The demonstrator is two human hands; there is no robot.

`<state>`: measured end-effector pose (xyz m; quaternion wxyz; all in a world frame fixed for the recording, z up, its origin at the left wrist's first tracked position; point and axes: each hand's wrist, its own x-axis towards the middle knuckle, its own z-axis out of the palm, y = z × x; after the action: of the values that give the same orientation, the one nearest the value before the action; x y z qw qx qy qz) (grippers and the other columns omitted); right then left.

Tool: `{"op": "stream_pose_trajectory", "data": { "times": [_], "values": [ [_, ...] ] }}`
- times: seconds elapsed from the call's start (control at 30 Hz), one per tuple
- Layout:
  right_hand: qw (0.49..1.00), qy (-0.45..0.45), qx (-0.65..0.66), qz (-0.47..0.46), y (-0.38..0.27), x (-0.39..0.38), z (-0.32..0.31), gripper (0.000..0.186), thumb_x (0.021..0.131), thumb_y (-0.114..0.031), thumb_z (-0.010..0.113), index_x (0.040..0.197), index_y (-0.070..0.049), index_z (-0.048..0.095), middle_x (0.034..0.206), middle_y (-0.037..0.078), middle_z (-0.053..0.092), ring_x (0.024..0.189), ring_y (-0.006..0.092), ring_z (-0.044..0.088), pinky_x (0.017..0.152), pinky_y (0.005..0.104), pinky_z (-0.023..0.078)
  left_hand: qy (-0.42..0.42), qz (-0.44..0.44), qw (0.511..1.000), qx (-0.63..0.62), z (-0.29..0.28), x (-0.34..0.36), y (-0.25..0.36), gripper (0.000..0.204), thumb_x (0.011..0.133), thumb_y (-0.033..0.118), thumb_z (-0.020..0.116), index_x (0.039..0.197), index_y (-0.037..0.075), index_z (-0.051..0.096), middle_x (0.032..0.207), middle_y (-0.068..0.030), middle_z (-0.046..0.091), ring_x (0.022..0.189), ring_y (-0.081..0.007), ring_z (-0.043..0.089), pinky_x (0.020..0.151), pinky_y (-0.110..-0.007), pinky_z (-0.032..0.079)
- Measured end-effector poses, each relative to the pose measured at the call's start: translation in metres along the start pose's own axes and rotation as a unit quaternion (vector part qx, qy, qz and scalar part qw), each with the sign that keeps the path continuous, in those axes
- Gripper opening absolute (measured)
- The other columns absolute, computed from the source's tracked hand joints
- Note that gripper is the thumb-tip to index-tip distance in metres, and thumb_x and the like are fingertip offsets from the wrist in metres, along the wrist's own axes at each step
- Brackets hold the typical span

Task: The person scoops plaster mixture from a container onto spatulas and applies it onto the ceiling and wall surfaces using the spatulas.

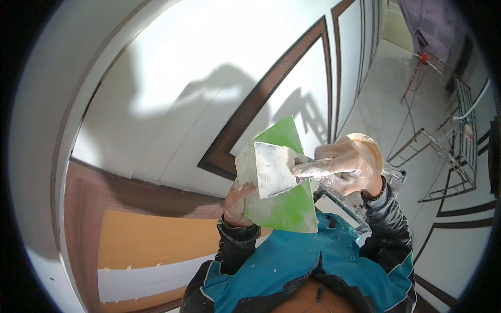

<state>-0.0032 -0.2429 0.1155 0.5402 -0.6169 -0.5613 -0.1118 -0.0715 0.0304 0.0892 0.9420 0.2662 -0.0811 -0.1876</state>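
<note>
My left hand is closed on the left edge of a green putty spreader, a flat plate smeared with whitish putty. Across the spreader lies the wide, putty-coated blade of a putty knife. My right hand, its fingers white with putty, grips the putty knife, with the index finger stretched along the blade. The knife's handle is mostly hidden by that hand. Both tools are held in front of my chest, near the wall.
A white wall with brown moulding rises ahead. A brown door frame surrounds an orange-brown panel at lower left. A pale round rim shows behind my right hand. Metal ladder-like frames and a red stand are at right.
</note>
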Motion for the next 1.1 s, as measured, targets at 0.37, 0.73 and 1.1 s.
{"op": "stream_pose_trajectory", "data": {
  "times": [0.37,0.73,1.1],
  "values": [
    [0.979,0.052,-0.178,0.089,-0.034,-0.077,-0.032,0.057,0.058,-0.022,0.068,0.114,-0.01,0.073,0.058,0.003,0.054,0.048,0.0166,0.051,0.045,0.0316,0.036,0.072,-0.119,0.981,0.132,0.031,0.047,-0.026,0.058,0.083,-0.001,0.057,0.138,-0.005,0.039,0.126,-0.0191,0.056,0.114,-0.0301,0.059,0.099,-0.043,0.047],
    [0.9,0.201,-0.197,0.333,-0.081,-0.182,-0.025,0.045,0.075,-0.003,0.065,0.12,0.003,0.063,0.093,0.018,0.069,0.069,0.029,0.065,0.069,0.0381,0.052,0.073,-0.008,0.965,0.252,0.041,0.1,-0.036,0.05,0.083,-0.004,0.059,0.131,-0.003,0.045,0.115,-0.0142,0.059,0.103,-0.024,0.062,0.093,-0.038,0.05],
    [0.791,0.195,-0.534,0.227,-0.057,-0.144,-0.014,0.048,0.053,-0.007,0.066,0.1,-0.003,0.071,0.1,0.01,0.065,0.081,0.026,0.061,0.065,0.035,0.054,0.094,-0.288,0.938,0.167,0.035,0.136,-0.083,0.052,0.084,0.004,0.063,0.132,-0.001,0.046,0.119,-0.0142,0.059,0.106,-0.0259,0.062,0.092,-0.041,0.051]
  ]
}}
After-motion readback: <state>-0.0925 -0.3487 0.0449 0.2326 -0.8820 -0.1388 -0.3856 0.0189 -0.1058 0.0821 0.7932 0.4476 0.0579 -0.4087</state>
